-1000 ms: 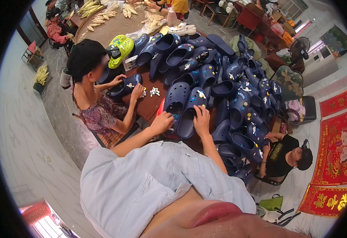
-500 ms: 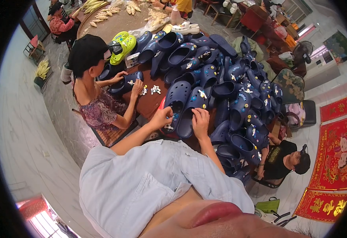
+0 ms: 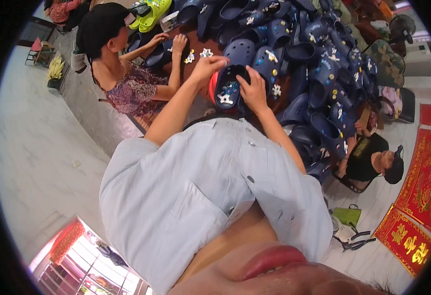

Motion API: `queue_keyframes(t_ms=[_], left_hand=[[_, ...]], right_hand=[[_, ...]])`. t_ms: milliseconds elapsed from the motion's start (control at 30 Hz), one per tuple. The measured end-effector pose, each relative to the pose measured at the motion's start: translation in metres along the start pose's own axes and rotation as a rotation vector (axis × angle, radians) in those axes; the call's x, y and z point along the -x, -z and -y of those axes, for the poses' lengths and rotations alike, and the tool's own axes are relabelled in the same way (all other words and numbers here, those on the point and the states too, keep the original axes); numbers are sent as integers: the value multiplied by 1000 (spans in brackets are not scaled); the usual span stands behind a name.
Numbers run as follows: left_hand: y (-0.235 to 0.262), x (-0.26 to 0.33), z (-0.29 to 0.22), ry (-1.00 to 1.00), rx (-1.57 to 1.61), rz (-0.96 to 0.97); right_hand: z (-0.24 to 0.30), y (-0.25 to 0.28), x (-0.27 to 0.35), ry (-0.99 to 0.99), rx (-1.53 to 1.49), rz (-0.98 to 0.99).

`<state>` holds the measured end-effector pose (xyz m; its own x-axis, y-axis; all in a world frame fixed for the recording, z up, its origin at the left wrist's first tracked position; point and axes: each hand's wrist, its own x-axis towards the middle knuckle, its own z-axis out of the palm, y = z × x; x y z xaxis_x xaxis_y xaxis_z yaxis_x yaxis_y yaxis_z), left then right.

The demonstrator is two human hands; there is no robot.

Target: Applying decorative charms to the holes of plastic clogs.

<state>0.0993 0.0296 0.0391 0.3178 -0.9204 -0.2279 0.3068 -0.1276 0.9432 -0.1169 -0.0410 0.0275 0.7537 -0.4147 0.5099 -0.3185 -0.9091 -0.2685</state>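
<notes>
In front of me is a navy clog (image 3: 239,52) with a holed upper. Small blue and white charms (image 3: 229,87) lie in its heel, with a white figure-shaped charm (image 3: 224,99) at the back. My left hand (image 3: 208,68) is at the clog's left side, its fingertips pinched over the opening; whatever is between them is too small to make out. Curled at the right rim of this clog, my right hand (image 3: 255,90) has thumb and fingers over the opening. A second navy clog (image 3: 266,60) with charms on its upper lies just right, its heel partly covered by that hand.
Many navy clogs (image 3: 323,73) are heaped on the right of the brown table. Loose charms (image 3: 206,52) lie left of my clog. A person in a black cap (image 3: 100,29) handles a clog at left; another person (image 3: 373,160) sits at right. Lime-green clogs (image 3: 154,14) stand beyond.
My view has tilted, so the table sits higher in the picture. My left hand has risen out of the clog's heel area; my right hand has shifted from the right clog to the left one's rim.
</notes>
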Motion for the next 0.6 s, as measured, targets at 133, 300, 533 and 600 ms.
queue_keyframes(t_ms=[133,300,533,600], left_hand=[[1,-28,-16,-18,-59,-65],[-8,-74,-23,9,-182,-98],[6,-154,-1,27,-547,16],[1,-164,-4,16,-606,56]], right_hand=[[-2,-7,4,-30,4,-3],[-1,-10,10,-56,6,11],[2,-14,9,-16,20,-33],[0,-15,10,-26,25,-25]])
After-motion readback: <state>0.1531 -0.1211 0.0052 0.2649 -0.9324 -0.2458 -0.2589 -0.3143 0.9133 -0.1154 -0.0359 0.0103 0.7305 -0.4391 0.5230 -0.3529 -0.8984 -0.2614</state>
